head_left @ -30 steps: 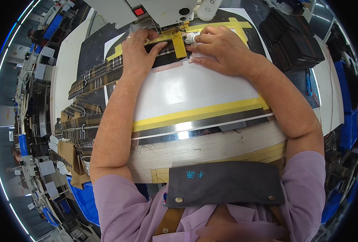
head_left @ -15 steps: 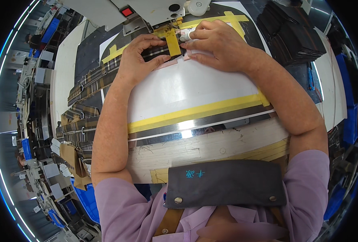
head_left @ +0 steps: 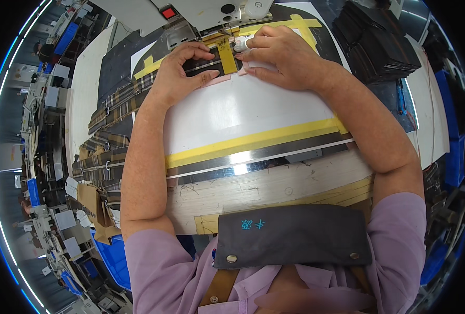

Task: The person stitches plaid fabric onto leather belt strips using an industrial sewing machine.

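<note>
A plaid fabric strap (head_left: 203, 64) lies on the white work sheet under the sewing machine head (head_left: 190, 15). My left hand (head_left: 183, 70) rests over it, fingers curved and thumb apart, with open space between thumb and fingertips. Just right of it, a yellow strip (head_left: 227, 57) runs toward me from below the machine. My right hand (head_left: 279, 55) lies with fingers spread at that strip's right side, fingertips pressing down on the work. A white covering (head_left: 241, 43) sits on one of its fingertips. Narrow pink pieces (head_left: 216, 81) line the near edge of the strap.
Yellow tape (head_left: 253, 142) borders the white sheet (head_left: 243, 112). More plaid straps with metal rings (head_left: 109, 118) hang at the left. A stack of dark folded pieces (head_left: 376, 44) stands at the right, blue pens (head_left: 402, 99) below it. The wooden table edge (head_left: 274, 191) is nearest me.
My left thumb has drawn back slightly from the yellow strip, leaving a wider gap. My right hand stays nearly in place. The whole view has shifted a little.
</note>
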Action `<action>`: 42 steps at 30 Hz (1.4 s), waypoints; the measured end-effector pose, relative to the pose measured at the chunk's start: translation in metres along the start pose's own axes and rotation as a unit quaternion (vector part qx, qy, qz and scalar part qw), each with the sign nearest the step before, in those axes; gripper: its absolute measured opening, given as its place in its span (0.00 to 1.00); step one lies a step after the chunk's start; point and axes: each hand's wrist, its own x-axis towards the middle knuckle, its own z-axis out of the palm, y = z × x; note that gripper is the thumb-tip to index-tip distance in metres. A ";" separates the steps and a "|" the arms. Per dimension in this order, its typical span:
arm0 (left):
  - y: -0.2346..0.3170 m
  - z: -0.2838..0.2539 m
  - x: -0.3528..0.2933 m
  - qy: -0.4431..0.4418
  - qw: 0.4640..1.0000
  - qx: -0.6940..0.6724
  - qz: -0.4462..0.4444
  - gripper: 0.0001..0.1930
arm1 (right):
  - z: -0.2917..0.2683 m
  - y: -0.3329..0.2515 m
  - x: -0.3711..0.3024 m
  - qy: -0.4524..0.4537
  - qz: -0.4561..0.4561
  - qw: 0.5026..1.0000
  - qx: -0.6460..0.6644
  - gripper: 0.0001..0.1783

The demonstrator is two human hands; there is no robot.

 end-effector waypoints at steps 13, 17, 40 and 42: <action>-0.013 0.009 0.004 0.007 0.998 0.006 0.065 0.17 | -0.010 0.001 -0.004 -0.031 0.011 0.999 0.015 0.13; -0.015 0.010 0.000 0.033 0.994 0.005 0.102 0.16 | -0.048 -0.008 -0.021 0.012 0.020 0.998 -0.051 0.13; -0.012 0.011 0.000 0.037 0.996 0.026 0.077 0.16 | -0.193 0.038 -0.104 -0.059 0.350 0.910 -0.212 0.15; -0.013 0.009 -0.002 0.054 0.991 0.061 0.104 0.15 | -0.189 0.037 -0.108 -0.004 0.305 0.932 -0.195 0.14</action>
